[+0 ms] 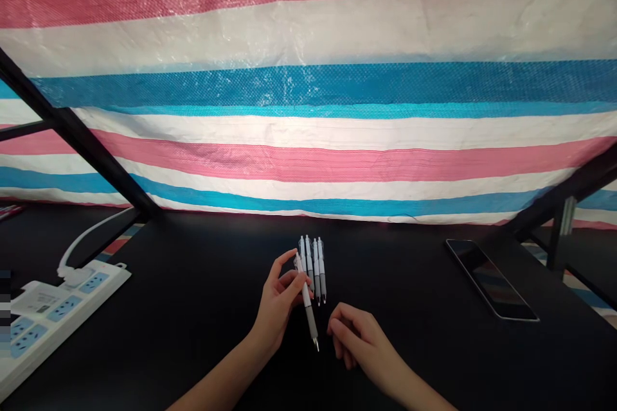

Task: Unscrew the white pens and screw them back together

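Note:
A white click pen (305, 295) with a grey grip is held in my left hand (279, 302). Its metal tip points down toward me, and my index finger rests at its top end by the clicker. Just behind it, several similar pens (317, 270) lie side by side on the black table (207, 347), tips toward me; my left hand partly covers them. To the right of the held pen's tip, my right hand (359, 337) hovers or rests near the tabletop, I cannot tell which. Its fingers are curled in with nothing visible in them, apart from the pen.
A smartphone (491, 279) lies on the table at the right. At the left is a white power strip (62, 308) with a plugged-in white cable (91, 228). Striped plastic sheeting (308, 128) hangs behind the table, with black frame bars (91, 148) at both sides.

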